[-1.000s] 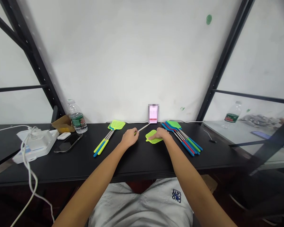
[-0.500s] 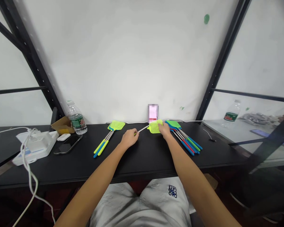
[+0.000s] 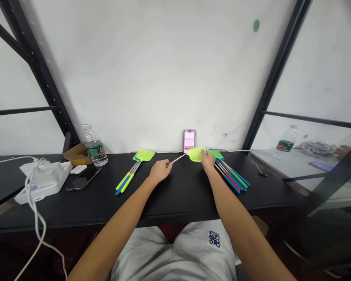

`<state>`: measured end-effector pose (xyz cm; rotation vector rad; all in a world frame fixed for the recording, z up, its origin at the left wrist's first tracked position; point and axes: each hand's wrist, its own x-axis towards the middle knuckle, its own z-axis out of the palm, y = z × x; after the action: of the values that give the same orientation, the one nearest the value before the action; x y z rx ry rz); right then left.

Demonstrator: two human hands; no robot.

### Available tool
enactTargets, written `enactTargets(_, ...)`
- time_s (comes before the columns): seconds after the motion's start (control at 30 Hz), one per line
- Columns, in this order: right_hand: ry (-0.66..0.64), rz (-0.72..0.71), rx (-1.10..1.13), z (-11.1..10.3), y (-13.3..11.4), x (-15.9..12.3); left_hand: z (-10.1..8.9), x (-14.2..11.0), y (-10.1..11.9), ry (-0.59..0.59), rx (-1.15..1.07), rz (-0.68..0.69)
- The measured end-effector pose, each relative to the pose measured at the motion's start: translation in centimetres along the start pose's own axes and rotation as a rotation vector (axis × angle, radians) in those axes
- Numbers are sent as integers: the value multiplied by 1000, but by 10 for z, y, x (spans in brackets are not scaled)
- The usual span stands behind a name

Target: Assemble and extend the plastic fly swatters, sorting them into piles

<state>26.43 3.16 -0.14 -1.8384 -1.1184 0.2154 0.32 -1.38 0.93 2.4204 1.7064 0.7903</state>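
So, at the far left of the black table (image 3: 61, 210), a white cable (image 3: 32, 187) trails from a white power unit (image 3: 43, 175), with a white earbud case (image 3: 78, 169) and a dark smartphone (image 3: 83, 178) just beside it. Behind them sit a flattened cardboard box (image 3: 77, 153) and a water bottle (image 3: 95, 147). Next comes a pair of fly swatters (image 3: 131, 171) with yellow and blue handles, lying with their mesh heads toward the wall.

The left hand (image 3: 160, 171) is closed around the handle of a single fly swatter (image 3: 195, 154), whose yellow-green mesh head lies well to the right of that hand. Its thin metal shaft (image 3: 177, 158) runs almost level across the table, rising slightly toward the head, so the swatter's long axis spans the gap between the hands. The right hand (image 3: 208, 160) is the nearer one to the head and holds its right edge, with the fingers over the mesh. An upright phone with a blurred screen (image 3: 189, 140) stands against the wall just behind the head.

Just right of that hand, a fan of swatters (image 3: 231, 173) with blue, red and green handles lies on the table. Farther right, beyond the table, a second water bottle (image 3: 286, 144) stands on a pale bench.
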Motion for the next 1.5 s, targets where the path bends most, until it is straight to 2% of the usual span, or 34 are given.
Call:
enactTargets(0.33, 67, -37, 11, 7, 4, 2, 1, 1, -3, 5, -53, 69)
enactTargets(0.63, 95, 23, 72, -4, 1, -6, -2, 1, -8, -38, -101, 202)
enactTargets(0.93, 194, 23, 59, -5, 0, -7, -2, 1, -7, -99, -120, 271)
enactTargets(1.27, 142, -39, 9, -3, -1, -9, -2, 0, -9, -101, -84, 245)
enactTargets(1.5, 4, -4, -47, -3, 0, -8, -1, 0, -10, -106, -33, 237)
